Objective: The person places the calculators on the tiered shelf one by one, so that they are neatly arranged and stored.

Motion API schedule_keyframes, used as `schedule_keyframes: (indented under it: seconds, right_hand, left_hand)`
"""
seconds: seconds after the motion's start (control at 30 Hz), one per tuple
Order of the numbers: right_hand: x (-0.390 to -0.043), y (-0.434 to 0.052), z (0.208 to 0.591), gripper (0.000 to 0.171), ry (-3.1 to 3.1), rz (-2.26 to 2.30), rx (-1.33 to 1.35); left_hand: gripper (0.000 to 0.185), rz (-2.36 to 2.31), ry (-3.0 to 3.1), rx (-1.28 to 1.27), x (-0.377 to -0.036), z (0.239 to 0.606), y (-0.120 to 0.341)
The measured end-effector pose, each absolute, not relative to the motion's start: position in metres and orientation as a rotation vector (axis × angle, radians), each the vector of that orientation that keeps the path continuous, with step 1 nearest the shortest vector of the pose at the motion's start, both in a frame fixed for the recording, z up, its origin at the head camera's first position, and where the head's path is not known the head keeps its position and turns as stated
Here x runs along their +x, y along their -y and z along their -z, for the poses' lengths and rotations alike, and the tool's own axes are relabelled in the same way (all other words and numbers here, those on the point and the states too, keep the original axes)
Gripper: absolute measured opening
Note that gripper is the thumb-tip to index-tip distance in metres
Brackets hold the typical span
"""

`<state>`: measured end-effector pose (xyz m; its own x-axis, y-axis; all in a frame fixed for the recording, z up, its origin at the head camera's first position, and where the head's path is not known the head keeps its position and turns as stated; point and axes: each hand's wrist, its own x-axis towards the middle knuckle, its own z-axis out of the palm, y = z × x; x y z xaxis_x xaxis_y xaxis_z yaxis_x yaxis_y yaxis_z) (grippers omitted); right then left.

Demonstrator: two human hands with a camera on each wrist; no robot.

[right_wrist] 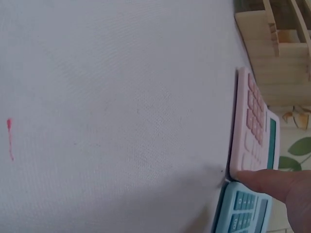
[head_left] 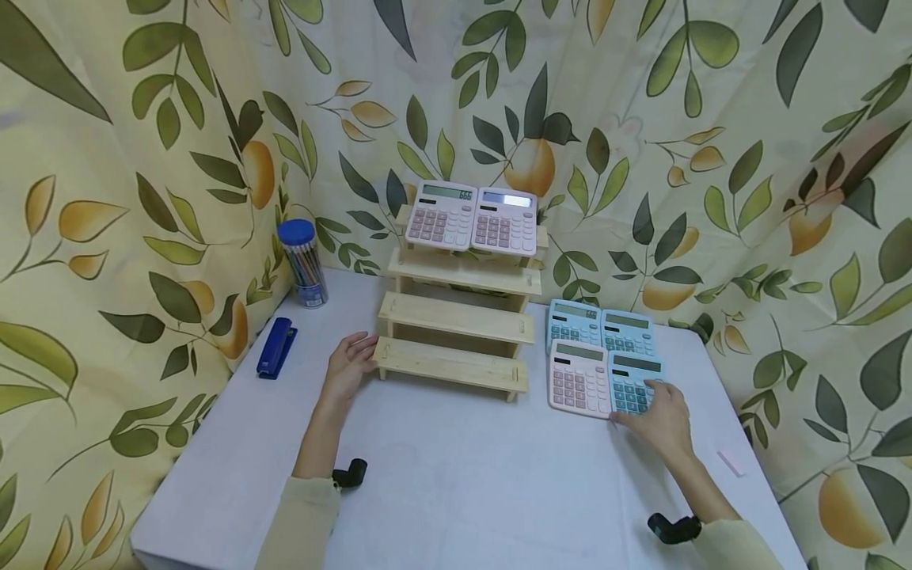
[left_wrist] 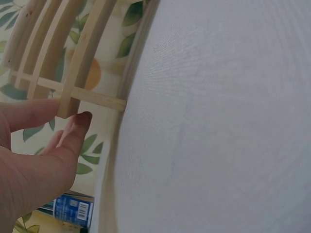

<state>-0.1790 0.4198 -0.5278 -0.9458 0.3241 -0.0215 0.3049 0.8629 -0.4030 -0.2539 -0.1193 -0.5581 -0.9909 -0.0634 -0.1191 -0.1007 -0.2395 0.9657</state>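
White table (head_left: 456,491), right hand (head_left: 659,419) on blue calculator (head_left: 632,384)

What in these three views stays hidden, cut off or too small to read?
- Right hand covers the near corner of the front blue calculator in the head view; in the right wrist view only a fingertip shows, the rest cut off by the edge.
- Key labels on the shelf's right pink calculator are too small, and glare washes out its display.
- Left hand is cut off by the left wrist view's edge; its fingers touch the wooden shelf.
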Motion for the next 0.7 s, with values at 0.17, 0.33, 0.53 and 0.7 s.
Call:
schedule_keyframes:
  seconds: [0.17, 0.33, 0.53, 0.7]
  right_hand:
    - [-0.177, -0.423, 0.532, 0.109, 3.003, -0.668, -0.556]
    - [-0.177, -0.426, 0.537, 0.115, 3.018, -0.698, -0.582]
    - [-0.176, -0.426, 0.541, 0.119, 3.001, -0.727, -0.562]
    - [-0.179, -0.428, 0.541, 0.119, 3.009, -0.715, -0.535]
  left_hand:
    - [0.071, -2.438, -1.923, -0.21, -0.253, 0.557, 0.12]
    - [0.071, -2.447, -1.924, -0.2, -0.253, 0.557, 0.119]
    - [0.071, -2.455, -1.905, -0.189, -0.255, 0.559, 0.12]
    - [0.07, -2.457, -1.91, -0.201, -0.254, 0.56, 0.12]
